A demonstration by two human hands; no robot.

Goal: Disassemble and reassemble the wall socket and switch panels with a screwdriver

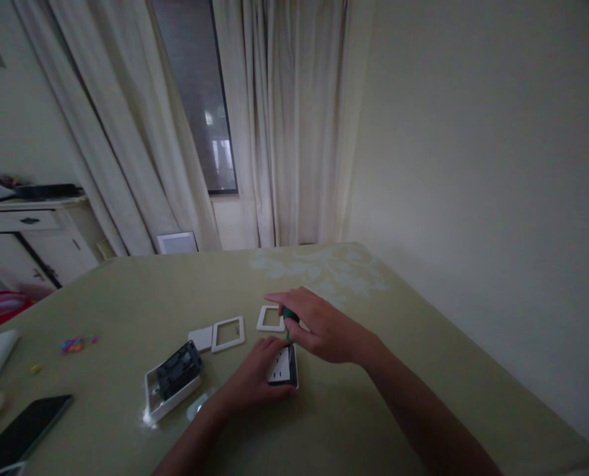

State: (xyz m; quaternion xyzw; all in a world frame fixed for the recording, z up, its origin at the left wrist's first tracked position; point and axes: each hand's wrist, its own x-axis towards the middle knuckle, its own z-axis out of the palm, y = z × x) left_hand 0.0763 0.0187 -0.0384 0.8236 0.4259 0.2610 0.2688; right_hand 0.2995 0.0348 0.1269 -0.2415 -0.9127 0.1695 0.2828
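Head view: socket (280,367) gripped between left fingers (268,345); right fingers (300,300) clamped around green screwdriver (290,315).

Left hand (263,373) covers the left part of socket panel (281,365). Fingers of right hand (311,324) partly hide green tool (290,315); tip too small to resolve. Right hand also overlaps white frame (269,328). Left edge crops dark phone (24,433) and red basin (20,306). Coloured bits (73,344): too small to identify.
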